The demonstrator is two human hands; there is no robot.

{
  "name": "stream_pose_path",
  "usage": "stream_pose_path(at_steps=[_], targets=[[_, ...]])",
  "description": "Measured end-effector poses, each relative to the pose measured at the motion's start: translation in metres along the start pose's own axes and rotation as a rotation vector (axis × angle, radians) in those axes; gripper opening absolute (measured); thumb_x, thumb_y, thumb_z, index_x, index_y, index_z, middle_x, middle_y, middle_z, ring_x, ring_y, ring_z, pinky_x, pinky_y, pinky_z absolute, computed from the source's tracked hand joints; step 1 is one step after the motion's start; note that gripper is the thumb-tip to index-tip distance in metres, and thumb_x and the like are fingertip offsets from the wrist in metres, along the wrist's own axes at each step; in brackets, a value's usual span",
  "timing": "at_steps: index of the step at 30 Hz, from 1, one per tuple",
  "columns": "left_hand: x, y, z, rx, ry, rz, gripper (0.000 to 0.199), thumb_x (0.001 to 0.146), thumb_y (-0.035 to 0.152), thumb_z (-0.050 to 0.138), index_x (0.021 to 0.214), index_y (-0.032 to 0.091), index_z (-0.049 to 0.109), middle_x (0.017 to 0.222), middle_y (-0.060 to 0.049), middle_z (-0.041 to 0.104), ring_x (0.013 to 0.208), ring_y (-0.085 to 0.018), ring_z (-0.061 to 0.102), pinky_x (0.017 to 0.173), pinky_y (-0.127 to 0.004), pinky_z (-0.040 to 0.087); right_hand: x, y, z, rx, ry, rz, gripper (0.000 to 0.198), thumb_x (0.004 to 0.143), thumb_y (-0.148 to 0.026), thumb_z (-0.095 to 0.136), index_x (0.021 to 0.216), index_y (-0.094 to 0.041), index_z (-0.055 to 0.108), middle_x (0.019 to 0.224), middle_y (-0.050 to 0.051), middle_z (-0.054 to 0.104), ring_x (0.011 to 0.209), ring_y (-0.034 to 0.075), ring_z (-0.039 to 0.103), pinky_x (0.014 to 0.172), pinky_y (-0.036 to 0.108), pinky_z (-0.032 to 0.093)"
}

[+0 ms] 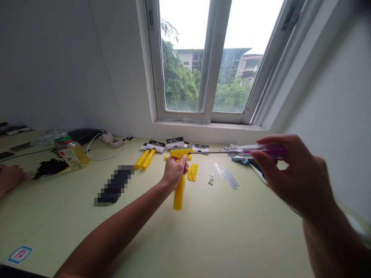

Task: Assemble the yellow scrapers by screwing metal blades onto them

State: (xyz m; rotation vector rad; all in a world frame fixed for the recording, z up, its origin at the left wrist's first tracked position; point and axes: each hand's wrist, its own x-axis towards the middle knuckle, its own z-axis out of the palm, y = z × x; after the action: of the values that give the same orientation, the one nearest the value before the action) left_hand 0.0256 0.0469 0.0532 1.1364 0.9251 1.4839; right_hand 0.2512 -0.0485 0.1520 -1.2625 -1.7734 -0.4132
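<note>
Tag (20, 254) on table (220, 235): red number, maybe 12. Black header cards (175, 142) and bottle (69, 151) label: illegible. Yellow scraper (178, 197) held above table, long axis near vertical, head up. Left hand (175, 170) closed round it. Right hand (295, 177) grips clear-purple screwdriver (240, 151), level, pointing left at scraper. Bottle contains yellow liquid (82, 152).

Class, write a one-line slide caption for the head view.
The left hand grips a yellow tool while the right hand points a screwdriver at its top.

A small workroom, judging by the screwdriver (241, 151), loose screws (211, 179) and broad table (220, 235).
</note>
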Motion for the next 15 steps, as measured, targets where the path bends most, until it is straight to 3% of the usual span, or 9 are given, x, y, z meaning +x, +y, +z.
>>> stream_pose_path(at_steps=[2, 6, 11, 15], targets=[[0.001, -0.001, -0.001, 0.005, 0.017, -0.005, 0.018, 0.073, 0.029, 0.063, 0.072, 0.014, 0.054, 0.048, 0.004, 0.047, 0.04, -0.008, 0.043, 0.042, -0.02, 0.035, 0.0, 0.0, 0.002, -0.014, -0.009, 0.006, 0.035, 0.082, -0.046, 0.059, 0.107, -0.021, 0.054, 0.081, 0.005, 0.069, 0.065, 0.022, 0.068, 0.052, 0.031, 0.052], [0.003, -0.003, -0.003, -0.01, 0.02, -0.011, 0.019, 0.072, 0.03, 0.065, 0.071, 0.014, 0.054, 0.048, 0.004, 0.047, 0.04, -0.008, 0.043, 0.042, -0.02, 0.035, -0.001, 0.007, 0.004, 0.191, -0.182, -0.092, 0.031, 0.083, -0.039, 0.059, 0.11, -0.024, 0.055, 0.105, 0.006, 0.068, 0.087, 0.024, 0.068, 0.068, 0.035, 0.057], [0.001, -0.006, -0.002, 0.01, -0.003, 0.027, 0.02, 0.072, 0.03, 0.066, 0.07, 0.014, 0.055, 0.048, 0.004, 0.046, 0.04, -0.007, 0.042, 0.041, -0.019, 0.033, 0.001, 0.015, 0.005, 0.204, -0.068, -0.059, 0.026, 0.078, -0.037, 0.066, 0.099, -0.024, 0.06, 0.089, 0.003, 0.072, 0.071, 0.022, 0.07, 0.062, 0.034, 0.058], [0.0, -0.009, -0.002, 0.061, 0.034, 0.1, 0.019, 0.075, 0.031, 0.063, 0.068, 0.015, 0.054, 0.048, 0.004, 0.046, 0.04, -0.007, 0.041, 0.04, -0.019, 0.032, 0.006, 0.015, 0.011, 0.306, -0.069, 0.122, 0.028, 0.077, -0.041, 0.068, 0.095, -0.02, 0.06, 0.072, 0.001, 0.071, 0.059, 0.019, 0.069, 0.058, 0.031, 0.058]])
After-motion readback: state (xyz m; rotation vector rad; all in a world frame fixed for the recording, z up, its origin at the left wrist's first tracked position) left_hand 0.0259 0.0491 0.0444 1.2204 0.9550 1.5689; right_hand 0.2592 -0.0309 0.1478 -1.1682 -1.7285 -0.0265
